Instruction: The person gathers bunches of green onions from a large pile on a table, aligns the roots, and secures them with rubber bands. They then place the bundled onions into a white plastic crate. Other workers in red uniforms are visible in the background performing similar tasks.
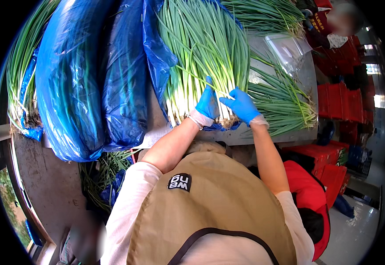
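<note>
A large pile of green onions (192, 43) lies on an opened blue plastic bag (157, 56), roots towards me. Both my hands wear blue gloves over clear ones. My left hand (208, 101) is at the white stems near the root end, thumb pointing up and fingers partly hidden among the stalks. My right hand (242, 104) lies to its right, its thumb and fingers around the stems of a small bunch at the pile's right edge. One yellowish stalk (199, 79) crosses slantwise over the pile between the hands.
Long blue bags filled with green onions (69, 82) lie left of the pile. More loose green onions (282, 106) and clear plastic bags (286, 49) lie on the metal table (262, 140) at right. Red crates (339, 102) stand beyond it. Another person (325, 23) works at the upper right.
</note>
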### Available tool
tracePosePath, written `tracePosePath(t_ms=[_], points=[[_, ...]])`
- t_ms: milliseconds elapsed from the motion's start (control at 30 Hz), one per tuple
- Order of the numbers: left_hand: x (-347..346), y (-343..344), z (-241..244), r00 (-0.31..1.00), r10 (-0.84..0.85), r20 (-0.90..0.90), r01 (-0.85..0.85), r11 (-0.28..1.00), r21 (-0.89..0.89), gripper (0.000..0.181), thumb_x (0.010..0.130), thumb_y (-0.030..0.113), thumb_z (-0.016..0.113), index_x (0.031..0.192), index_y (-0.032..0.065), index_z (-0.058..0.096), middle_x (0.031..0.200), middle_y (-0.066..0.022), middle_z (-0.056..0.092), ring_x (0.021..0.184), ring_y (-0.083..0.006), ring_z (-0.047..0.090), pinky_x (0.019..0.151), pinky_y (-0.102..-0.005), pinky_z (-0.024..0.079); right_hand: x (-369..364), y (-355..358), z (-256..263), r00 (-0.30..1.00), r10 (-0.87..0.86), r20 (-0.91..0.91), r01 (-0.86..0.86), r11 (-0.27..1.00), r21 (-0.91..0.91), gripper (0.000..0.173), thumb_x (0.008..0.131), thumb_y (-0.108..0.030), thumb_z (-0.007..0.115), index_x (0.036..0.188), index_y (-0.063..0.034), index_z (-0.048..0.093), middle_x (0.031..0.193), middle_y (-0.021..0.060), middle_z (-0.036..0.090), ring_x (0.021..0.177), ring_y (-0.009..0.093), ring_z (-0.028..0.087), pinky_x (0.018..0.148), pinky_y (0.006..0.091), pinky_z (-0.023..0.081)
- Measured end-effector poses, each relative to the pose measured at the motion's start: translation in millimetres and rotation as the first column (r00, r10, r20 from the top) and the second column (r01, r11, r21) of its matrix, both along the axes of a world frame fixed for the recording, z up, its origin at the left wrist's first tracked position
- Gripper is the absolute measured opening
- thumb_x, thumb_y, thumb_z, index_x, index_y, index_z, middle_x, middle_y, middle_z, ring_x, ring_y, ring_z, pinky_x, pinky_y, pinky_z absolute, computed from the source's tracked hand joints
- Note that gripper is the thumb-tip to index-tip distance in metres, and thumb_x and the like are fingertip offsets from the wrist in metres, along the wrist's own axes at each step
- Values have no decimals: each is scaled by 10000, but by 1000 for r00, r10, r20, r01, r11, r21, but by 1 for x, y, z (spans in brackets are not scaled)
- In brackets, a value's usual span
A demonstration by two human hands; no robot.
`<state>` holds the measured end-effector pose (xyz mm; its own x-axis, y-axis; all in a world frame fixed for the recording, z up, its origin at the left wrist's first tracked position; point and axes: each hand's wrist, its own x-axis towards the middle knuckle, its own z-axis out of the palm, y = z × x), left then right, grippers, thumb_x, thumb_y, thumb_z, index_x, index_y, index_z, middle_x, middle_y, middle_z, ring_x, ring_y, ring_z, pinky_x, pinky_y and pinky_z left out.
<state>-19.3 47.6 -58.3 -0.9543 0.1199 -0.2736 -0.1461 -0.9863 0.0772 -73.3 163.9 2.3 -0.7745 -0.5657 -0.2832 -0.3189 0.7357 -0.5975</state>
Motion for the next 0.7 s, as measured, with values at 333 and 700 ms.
tracePosePath(t_ms=[333, 700], points=[[5, -7, -1, 995, -83, 45, 79, 993, 82, 665, 854, 617, 398, 1268, 98, 450, 1206, -121, 540, 1036, -278, 563, 873, -448, 465, -14, -4, 11, 827, -126, 548, 237, 962, -135, 239, 835, -185, 537, 873, 44, 595, 668, 103, 585, 572, 181, 546, 569, 310, 448], [9, 0, 1, 947, -265, -180, 305, 917, 258, 361, 920, 394, 450, 1046, 66, 530, 778, -105, 583, 667, -228, 583, 635, -397, 513, -18, 8, 19, 393, -130, 910, 535, 837, -112, 275, 906, -236, 451, 887, 0, 590, 645, 45, 544, 519, 136, 504, 491, 277, 434]])
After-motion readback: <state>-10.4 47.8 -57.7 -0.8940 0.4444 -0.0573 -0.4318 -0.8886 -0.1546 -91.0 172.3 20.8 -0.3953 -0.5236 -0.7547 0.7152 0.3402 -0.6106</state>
